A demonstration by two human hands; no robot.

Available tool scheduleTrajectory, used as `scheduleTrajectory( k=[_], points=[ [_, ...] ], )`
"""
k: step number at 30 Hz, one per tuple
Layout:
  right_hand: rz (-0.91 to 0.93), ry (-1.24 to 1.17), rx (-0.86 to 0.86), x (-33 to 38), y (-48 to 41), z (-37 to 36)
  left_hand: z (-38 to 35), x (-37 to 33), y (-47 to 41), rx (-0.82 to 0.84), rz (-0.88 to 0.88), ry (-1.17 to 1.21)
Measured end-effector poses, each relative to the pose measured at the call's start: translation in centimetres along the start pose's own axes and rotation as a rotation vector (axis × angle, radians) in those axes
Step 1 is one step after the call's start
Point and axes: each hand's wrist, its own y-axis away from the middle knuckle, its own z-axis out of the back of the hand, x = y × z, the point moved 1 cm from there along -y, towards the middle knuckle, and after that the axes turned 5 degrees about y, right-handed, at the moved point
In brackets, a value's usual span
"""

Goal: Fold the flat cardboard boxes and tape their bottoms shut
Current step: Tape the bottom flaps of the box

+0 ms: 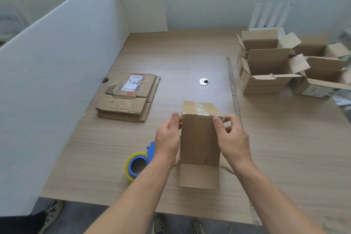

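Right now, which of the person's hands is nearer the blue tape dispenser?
Left. The left hand grips the brown cardboard box just beside the blue plastic tape dispenser; the right hand holds the box's opposite side.

The left hand (pixel 167 138) and wrist cover part of the blue tape dispenser (pixel 139 161); that hand's fingers vanish behind the upright cardboard box (pixel 200 138). At middle right, the outermost open box (pixel 322 83) is cut off and blurred.

Table (pixel 190 53), contents by position: box (pixel 200 138) upright at front centre, held between left hand (pixel 168 137) and right hand (pixel 232 138); tape dispenser (pixel 139 161) just left of box; cable hole cover (pixel 204 81) behind box; stack of flat boxes (pixel 129 97) left rear, near partition (pixel 57 72) along left edge; open boxes (pixel 275 66) grouped right rear
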Motion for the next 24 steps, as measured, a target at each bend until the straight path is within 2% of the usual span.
scheduleTrajectory(
  k=[2, 7, 16, 24],
  points=[
    [0.002, -0.001, 0.014, 0.19, 0.02, 0.22, 0.14, 0.12, -0.02, -0.016, 0.037, 0.032],
    [0.026, 0.010, 0.003, 0.37, 0.26, 0.19, 0.23, 0.52, 0.14, -0.032, -0.033, -0.033],
    [0.001, -0.013, 0.029, 0.14, 0.02, 0.42, 0.10, 0.58, 0.05, -0.032, -0.057, -0.051],
    [0.017, 0.004, 0.012, -0.33, 0.38, -0.03, -0.28, 0.02, -0.21, -0.038, -0.172, -0.289]
  ],
)
